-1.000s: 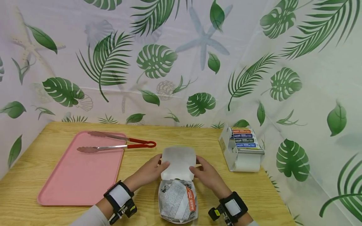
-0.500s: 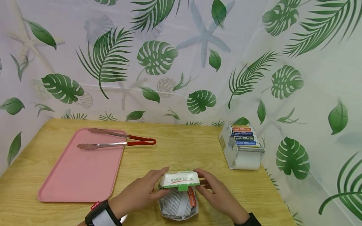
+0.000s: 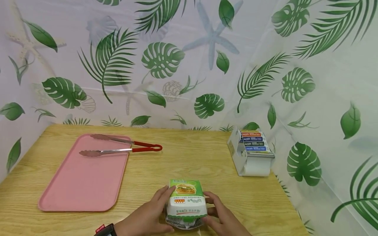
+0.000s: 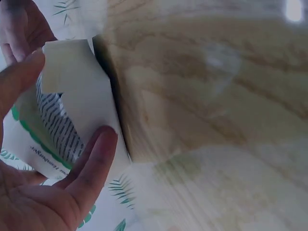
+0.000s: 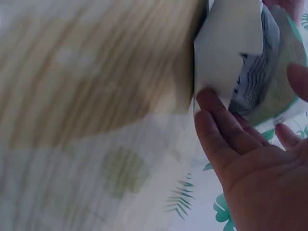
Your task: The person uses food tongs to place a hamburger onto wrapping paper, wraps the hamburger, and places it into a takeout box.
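A paper burger box (image 3: pixel 186 191) with a green and white lid stands at the front middle of the table. Its lid is folded over most of the way, leaving a gap at the near side. Through this gap shows the printed paper wrap (image 4: pixel 60 125) of what lies inside. My left hand (image 3: pixel 146 214) grips the box's left side, thumb near the front and fingers along the lid. On the opposite side my right hand (image 3: pixel 224 218) holds it, and in the right wrist view two fingertips (image 5: pixel 207 101) lie against the white side wall.
A pink tray (image 3: pixel 84 186) lies at the left, with red-handled tongs (image 3: pixel 147 149) resting across its far edge. At the back right stands a white dispenser (image 3: pixel 238 160) with coloured labels and a white roll. A leaf-print cloth (image 3: pixel 177 108) hangs behind the wooden table.
The box lid, upright a second ago, has swung towards me and down over the wrapped contents. Both hands have come nearer with it and now sit lower at the box's sides.
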The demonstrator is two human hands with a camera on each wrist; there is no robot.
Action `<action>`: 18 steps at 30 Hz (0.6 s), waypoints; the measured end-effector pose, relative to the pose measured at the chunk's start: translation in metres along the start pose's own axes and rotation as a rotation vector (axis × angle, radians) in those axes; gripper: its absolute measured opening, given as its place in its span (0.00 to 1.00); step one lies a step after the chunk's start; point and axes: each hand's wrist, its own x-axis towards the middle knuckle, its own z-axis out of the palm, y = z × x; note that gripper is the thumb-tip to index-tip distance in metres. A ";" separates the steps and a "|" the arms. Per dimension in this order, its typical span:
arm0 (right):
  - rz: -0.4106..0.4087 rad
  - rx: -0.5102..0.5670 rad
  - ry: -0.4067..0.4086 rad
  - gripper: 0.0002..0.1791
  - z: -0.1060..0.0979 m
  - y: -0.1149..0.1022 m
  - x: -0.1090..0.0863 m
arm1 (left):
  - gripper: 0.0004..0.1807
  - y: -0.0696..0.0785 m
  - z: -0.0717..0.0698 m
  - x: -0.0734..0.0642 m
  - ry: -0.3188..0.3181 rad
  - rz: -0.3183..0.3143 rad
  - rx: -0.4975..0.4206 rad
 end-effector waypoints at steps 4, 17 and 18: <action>-0.018 -0.007 0.025 0.43 0.005 -0.001 0.001 | 0.56 0.001 0.000 0.001 0.041 -0.022 0.042; -0.087 -0.288 0.254 0.45 0.018 -0.013 0.019 | 0.52 0.001 -0.005 0.008 0.199 -0.019 0.081; -0.094 -0.277 0.256 0.45 0.019 -0.013 0.021 | 0.53 0.000 -0.005 0.009 0.203 -0.026 0.072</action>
